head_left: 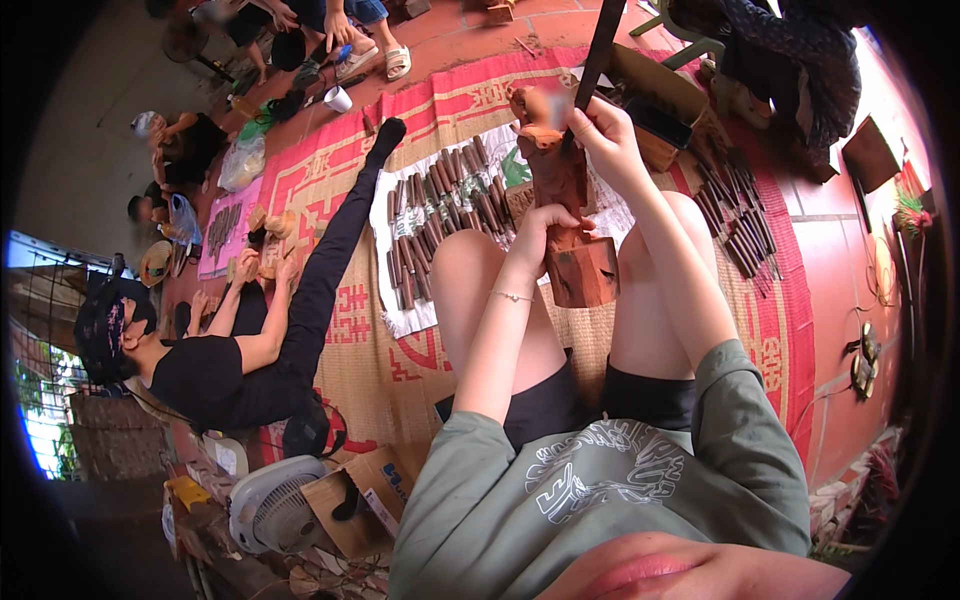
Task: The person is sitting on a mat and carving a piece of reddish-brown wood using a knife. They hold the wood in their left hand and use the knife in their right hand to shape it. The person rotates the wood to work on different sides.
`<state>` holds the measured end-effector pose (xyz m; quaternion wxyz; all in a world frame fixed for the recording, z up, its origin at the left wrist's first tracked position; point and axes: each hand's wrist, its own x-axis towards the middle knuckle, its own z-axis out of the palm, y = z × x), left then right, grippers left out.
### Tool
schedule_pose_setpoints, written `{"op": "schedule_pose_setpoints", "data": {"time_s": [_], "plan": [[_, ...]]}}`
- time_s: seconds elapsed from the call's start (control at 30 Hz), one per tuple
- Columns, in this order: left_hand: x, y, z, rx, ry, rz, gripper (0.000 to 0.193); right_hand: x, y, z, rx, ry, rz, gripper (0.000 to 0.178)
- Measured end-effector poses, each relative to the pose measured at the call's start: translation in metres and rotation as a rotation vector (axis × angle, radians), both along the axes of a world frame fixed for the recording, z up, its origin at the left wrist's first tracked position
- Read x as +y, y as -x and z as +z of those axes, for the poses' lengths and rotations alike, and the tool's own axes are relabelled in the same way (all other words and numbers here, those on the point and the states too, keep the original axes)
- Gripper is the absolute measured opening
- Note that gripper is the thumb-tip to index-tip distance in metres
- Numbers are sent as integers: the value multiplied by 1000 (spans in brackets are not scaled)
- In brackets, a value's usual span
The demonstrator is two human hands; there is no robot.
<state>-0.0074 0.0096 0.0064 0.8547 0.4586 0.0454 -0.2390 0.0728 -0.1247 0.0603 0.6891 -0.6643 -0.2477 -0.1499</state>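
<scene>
Between my knees stands a reddish-brown wooden carving (pixel 560 180), a figure with a rough top and a blocky base. My left hand (pixel 548 235) is wrapped around its lower part, just above the base. Up at the carving's top, my right hand (pixel 606 138) is closed on a long, flat, dark tool (pixel 600 52) that slants upward out of view. Its lower end lies against the carving near the top. Whether it is a file or a blade I cannot tell. Part of the carving's side is covered by my left fingers.
Many wooden-handled carving chisels (pixel 440 205) lie in rows on a white cloth (pixel 412 318) ahead of me. More long tools (pixel 738 215) lie at right beside a cardboard box (pixel 655 85). A person in black (pixel 215 370) works at left, one leg stretched across the mat (pixel 350 270). A fan (pixel 275 505) stands behind.
</scene>
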Motion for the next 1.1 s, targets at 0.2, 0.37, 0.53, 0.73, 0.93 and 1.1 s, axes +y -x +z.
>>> {"op": "schedule_pose_setpoints", "data": {"time_s": [0.2,0.37,0.53,0.73,0.93,1.1], "plan": [[1,1,-2,-38,23,-31,36,-3,1,7,131,-119,17,22],[-2,1,-1,-35,-7,12,36,-1,3,3,63,-37,89,25],[1,-1,-5,-37,65,-26,33,3,-8,-4,34,-9,-154,26],[-2,2,-5,-1,59,46,21,2,2,5,117,-117,111,25],[1,5,4,30,101,53,17,9,0,1,19,-22,-107,24],[-2,5,2,-4,74,76,16,2,0,5,134,-171,99,23]]}}
